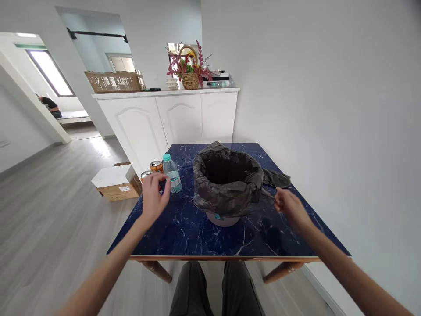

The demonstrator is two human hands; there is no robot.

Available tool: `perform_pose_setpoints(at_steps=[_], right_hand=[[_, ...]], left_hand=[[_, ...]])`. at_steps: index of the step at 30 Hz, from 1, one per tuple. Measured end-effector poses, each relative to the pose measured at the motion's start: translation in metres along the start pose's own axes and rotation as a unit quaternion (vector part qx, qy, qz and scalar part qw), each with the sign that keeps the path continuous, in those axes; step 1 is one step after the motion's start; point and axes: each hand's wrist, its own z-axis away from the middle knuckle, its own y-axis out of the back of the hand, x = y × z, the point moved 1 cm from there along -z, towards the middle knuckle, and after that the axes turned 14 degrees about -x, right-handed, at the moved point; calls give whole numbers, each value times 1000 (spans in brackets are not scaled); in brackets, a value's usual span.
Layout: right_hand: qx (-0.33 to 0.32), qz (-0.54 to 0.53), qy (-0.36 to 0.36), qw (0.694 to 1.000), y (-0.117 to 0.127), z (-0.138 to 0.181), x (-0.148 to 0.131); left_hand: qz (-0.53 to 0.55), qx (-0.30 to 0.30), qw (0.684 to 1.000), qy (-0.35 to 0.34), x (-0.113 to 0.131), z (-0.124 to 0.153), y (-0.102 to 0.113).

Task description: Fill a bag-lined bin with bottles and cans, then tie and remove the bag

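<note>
A small bin (pixel 222 218) lined with a black trash bag (pixel 226 182) stands in the middle of a dark blue marbled table (pixel 197 232). My right hand (pixel 289 206) pinches the bag's edge on the right side of the bin, pulling it taut. My left hand (pixel 154 196) is curled over a can (pixel 145 175) at the table's left edge, fingers wrapping it. Beside it stand a second orange can (pixel 157 166) and a small clear water bottle (pixel 172 173) with a teal cap.
A white sideboard (pixel 171 116) stands behind the table, bearing a flower basket (pixel 190 70) and a wicker tray (pixel 113 81). A cardboard box (pixel 115 181) sits on the floor left of the table. A wall runs close on the right. A person sits far left.
</note>
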Motion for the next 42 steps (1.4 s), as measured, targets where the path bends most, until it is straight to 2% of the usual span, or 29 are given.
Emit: perform_pose_setpoints(at_steps=[2, 4, 6, 9, 11, 13, 15, 17, 19, 20, 21, 22, 24, 25, 27, 30, 32, 34, 36, 38, 40, 42], right_hand=[[14, 35, -9, 999, -5, 5, 39], [11, 66, 0, 998, -12, 9, 62], [5, 90, 15, 996, -16, 11, 71], [3, 116, 28, 993, -15, 11, 74], [4, 128, 30, 991, -13, 9, 76], [1, 138, 31, 990, -11, 8, 78], [-4, 148, 31, 989, -11, 7, 81], [-8, 157, 32, 987, -11, 7, 83], [-8, 163, 32, 986, -11, 6, 83], [-8, 166, 31, 986, -11, 6, 83], [-7, 167, 31, 985, -11, 6, 83], [-7, 169, 31, 985, -11, 6, 83], [-8, 170, 31, 985, -11, 5, 83], [-9, 170, 32, 985, -11, 5, 83], [-11, 170, 34, 985, -11, 5, 83], [-12, 170, 37, 985, -11, 5, 82], [-12, 172, 38, 984, -11, 5, 82], [-11, 173, 38, 984, -11, 5, 82], [-11, 176, 37, 984, -12, 6, 82], [-9, 179, 36, 983, -12, 6, 82], [-9, 183, 34, 983, -12, 7, 81], [-9, 187, 32, 982, -13, 8, 79]], left_hand=[[-100, 32, 994, -16, -1, -40, 15], [-159, 4, 987, -14, -1, -76, 22], [-182, -55, 982, 13, -2, -100, 21], [-172, -130, 976, 36, -1, -106, 13], [-162, -144, 976, 37, 4, -97, 9], [-141, -131, 981, 25, 18, -85, 13], [-89, -67, 994, -15, 46, -76, 30], [-15, 77, 993, -84, 89, -71, 58], [32, 194, 962, -188, 140, -67, 88], [52, 214, 945, -243, 165, -65, 101], [72, 215, 936, -269, 188, -64, 111], [80, 190, 940, -272, 207, -62, 116], [101, 97, 953, -270, 231, -60, 115], [104, 45, 958, -265, 235, -59, 108], [110, -51, 960, -252, 230, -59, 88], [98, -169, 958, -212, 207, -62, 58], [59, -227, 955, -183, 192, -62, 49], [28, -250, 955, -156, 181, -59, 49], [23, -228, 964, -134, 172, -55, 56], [28, -165, 979, -114, 157, -54, 65], [19, -84, 993, -84, 132, -57, 73], [-12, -15, 1000, -24, 97, -63, 77]])
